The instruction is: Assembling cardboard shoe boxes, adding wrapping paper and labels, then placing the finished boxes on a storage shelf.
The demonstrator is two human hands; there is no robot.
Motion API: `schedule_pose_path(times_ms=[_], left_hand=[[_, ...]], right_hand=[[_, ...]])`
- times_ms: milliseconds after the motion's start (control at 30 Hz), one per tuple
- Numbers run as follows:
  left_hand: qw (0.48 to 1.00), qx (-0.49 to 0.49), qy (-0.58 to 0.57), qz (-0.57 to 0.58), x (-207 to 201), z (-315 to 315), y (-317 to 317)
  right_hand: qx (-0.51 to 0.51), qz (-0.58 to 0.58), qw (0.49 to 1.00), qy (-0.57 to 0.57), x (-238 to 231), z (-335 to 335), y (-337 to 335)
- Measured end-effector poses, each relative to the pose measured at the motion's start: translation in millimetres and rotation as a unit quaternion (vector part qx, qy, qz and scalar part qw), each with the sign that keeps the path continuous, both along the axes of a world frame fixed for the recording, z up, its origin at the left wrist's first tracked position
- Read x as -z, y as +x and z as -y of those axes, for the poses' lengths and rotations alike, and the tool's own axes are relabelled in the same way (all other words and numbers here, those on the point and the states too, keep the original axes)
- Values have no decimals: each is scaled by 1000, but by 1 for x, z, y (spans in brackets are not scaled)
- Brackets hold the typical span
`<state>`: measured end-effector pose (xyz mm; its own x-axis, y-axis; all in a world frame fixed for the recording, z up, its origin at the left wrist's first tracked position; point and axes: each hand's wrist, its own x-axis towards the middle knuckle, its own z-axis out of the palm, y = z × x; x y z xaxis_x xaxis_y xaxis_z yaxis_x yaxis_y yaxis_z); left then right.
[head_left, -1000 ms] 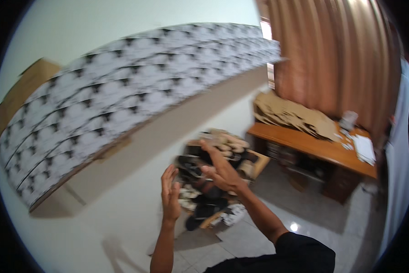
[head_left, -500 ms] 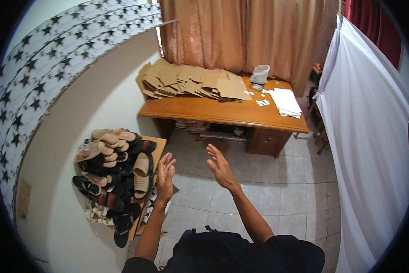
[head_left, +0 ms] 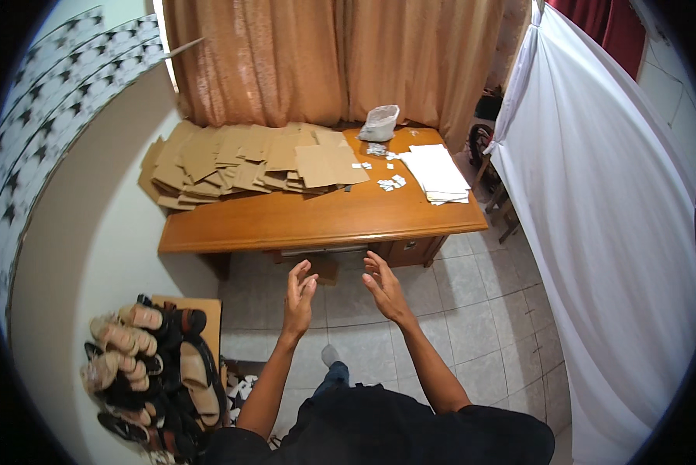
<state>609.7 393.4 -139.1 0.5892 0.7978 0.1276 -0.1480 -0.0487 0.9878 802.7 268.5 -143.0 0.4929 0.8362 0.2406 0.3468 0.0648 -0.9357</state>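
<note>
Left hand (head_left: 297,302) and right hand (head_left: 385,288) are raised in front of the body, palms turned toward each other, well apart. Each is empty and loosely open, the fingers gently curved and the thumb held off them.

Just beyond the fingertips in the view runs the front edge of the table (head_left: 301,221), a long slab of glossy orange-brown wood with a moulded rim. Ahead of the left hand and further to its left, flat cardboard pieces (head_left: 239,159) lie overlapped in a matte tan spread with straight-cut edges. Ahead of the right hand are small white pieces (head_left: 392,183), flat and scattered, with a crumpled whitish bag (head_left: 379,124) behind them; to their right lies a smooth, slightly fanned stack of white paper (head_left: 439,174).

Below the hands are pale, glossy square floor tiles (head_left: 472,325). Left of the left hand and nearer the body, a heap of footwear (head_left: 131,341), tan and black, sits on a wooden board (head_left: 208,318).

Furthest out, a pleated copper-brown curtain (head_left: 262,62) hangs behind the table, and smooth white cloth (head_left: 588,194) drapes in soft folds well right of the right hand.
</note>
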Motion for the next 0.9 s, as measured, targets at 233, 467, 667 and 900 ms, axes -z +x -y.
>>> schedule_pose_path(times_ms=[233, 467, 667, 900], left_hand=[[998, 33, -11, -43, 22, -114, 84], [996, 13, -48, -78, 45, -198, 159], [990, -32, -60, -121, 68, -260, 239], [981, -76, -50, -174, 107, -325, 314]], right_hand=[[16, -6, 999, -39, 20, -101, 73], [11, -18, 997, -68, 42, -195, 153], [-18, 3, 997, -76, 78, -275, 242], [-97, -3, 990, -105, 115, -363, 327]])
